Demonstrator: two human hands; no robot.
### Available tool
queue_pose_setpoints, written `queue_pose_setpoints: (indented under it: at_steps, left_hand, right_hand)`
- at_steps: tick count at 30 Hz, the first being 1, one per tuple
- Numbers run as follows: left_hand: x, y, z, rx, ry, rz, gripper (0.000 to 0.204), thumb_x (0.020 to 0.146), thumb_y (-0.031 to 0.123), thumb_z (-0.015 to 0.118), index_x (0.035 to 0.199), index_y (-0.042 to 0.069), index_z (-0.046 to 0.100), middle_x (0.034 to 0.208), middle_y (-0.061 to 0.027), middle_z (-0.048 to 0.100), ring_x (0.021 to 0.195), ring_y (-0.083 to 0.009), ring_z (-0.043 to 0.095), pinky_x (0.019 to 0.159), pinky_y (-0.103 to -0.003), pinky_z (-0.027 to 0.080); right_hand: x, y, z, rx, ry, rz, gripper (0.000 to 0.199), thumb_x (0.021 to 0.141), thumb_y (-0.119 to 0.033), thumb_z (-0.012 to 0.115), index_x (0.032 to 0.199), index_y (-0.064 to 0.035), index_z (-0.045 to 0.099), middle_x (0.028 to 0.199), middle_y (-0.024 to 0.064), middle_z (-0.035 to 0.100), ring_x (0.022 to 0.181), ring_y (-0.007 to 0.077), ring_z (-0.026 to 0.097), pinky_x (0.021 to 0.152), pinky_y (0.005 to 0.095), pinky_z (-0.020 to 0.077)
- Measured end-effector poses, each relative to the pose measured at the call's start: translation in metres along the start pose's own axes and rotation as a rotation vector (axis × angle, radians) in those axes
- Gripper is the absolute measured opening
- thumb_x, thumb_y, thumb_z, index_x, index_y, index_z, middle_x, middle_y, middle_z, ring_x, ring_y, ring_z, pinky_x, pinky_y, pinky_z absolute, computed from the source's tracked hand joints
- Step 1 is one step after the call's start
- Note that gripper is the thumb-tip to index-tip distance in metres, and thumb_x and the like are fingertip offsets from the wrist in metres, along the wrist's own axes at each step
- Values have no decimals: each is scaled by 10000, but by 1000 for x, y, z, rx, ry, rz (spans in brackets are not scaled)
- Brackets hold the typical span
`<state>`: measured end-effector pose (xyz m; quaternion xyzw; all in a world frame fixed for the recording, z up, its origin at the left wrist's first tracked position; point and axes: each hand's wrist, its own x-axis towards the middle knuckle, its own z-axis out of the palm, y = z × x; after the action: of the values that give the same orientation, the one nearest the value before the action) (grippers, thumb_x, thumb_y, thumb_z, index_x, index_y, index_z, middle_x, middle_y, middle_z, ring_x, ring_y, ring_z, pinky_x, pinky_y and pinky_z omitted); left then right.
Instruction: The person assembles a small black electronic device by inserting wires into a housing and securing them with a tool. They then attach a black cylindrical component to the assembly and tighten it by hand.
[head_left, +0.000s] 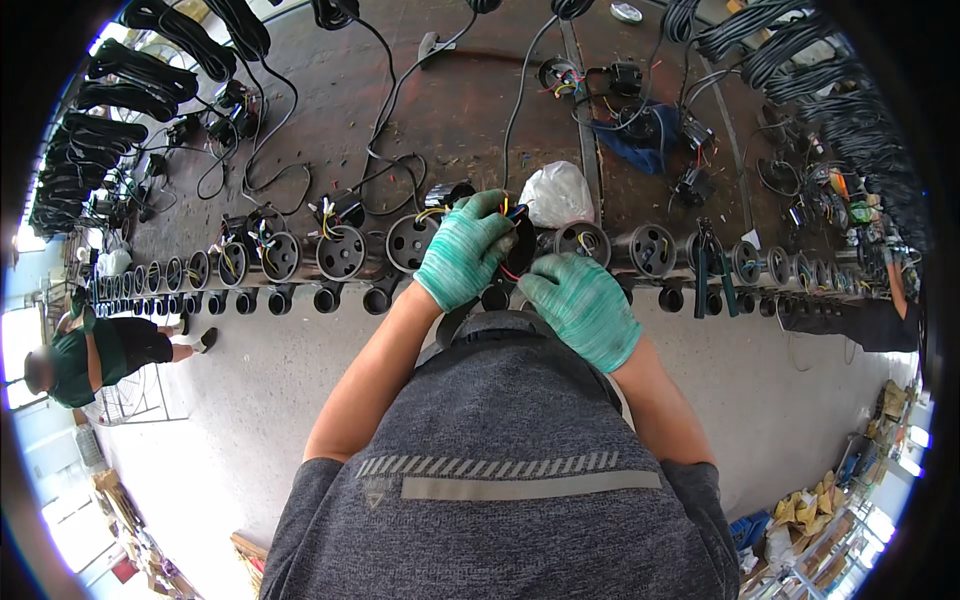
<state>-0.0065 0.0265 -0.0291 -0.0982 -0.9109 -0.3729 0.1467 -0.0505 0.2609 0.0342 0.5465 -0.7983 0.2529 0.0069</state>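
At the near edge of the bench, both of my green-gloved hands are at a round black motor housing (522,243) with coloured wires coming out of it. My left hand (466,252) is closed at the housing's left side, its fingertips on the yellow and red wires (507,208). My right hand (586,310) lies at the lower right of the housing with its fingers curled in. A red wire (509,272) shows between the hands. What the right fingertips hold is hidden. A black cable (513,120) runs back from the housing.
Similar round housings (341,252) line the bench edge on both sides. Green-handled pliers (712,265) hang there at right. A white plastic bag (558,195) sits just behind the hands. Coiled black cables (140,78) ring the bench (460,100). A person (75,355) stands far left; another's arm (897,285) reaches in at right.
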Motion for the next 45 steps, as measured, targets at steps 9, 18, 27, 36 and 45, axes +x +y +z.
queue_pose_setpoints:
  at_steps: [9, 18, 27, 36, 45]
  left_hand:
    - [0, -2, 1, -33, 6, 15, 230, 950, 84, 710, 1169, 16, 699, 1359, -242, 589, 1217, -455, 595, 1063, -503, 498]
    - [2, -6, -4, -154, -60, -17, 274, 939, 71, 711, 1203, -2, 699, 1401, -249, 579, 1273, -455, 580, 1109, -498, 476]
    - [7, -2, -12, -49, -188, -16, 251, 957, 80, 692, 1193, -3, 716, 1446, -292, 556, 1290, -489, 569, 1127, -498, 480]
    - [12, 7, -21, -23, -249, -22, 227, 963, 118, 704, 1164, 15, 732, 1429, -298, 556, 1268, -500, 579, 1102, -513, 497]
    - [11, 3, -21, -46, -266, -50, 239, 966, 123, 705, 1182, 25, 739, 1476, -286, 530, 1326, -492, 546, 1145, -516, 468]
  right_hand:
    - [16, 4, 5, 37, 111, -101, 158, 897, -89, 746, 1037, -21, 717, 1056, 119, 703, 943, 334, 713, 827, 434, 587]
    - [13, 21, 10, 393, 52, 326, 241, 957, -154, 779, 1161, -29, 747, 1075, 192, 777, 944, 351, 763, 803, 429, 601]
    - [17, 39, 1, 653, -88, 424, 160, 983, -119, 755, 1117, -32, 767, 972, 162, 763, 834, 306, 742, 771, 375, 586]
    - [32, 42, 7, 21, 34, 86, 172, 946, -167, 765, 1105, -114, 806, 1020, 88, 768, 878, 312, 748, 755, 419, 610]
    - [35, 51, 16, -133, -91, 48, 266, 874, -161, 787, 1138, -128, 789, 1028, 85, 734, 860, 293, 746, 734, 404, 617]
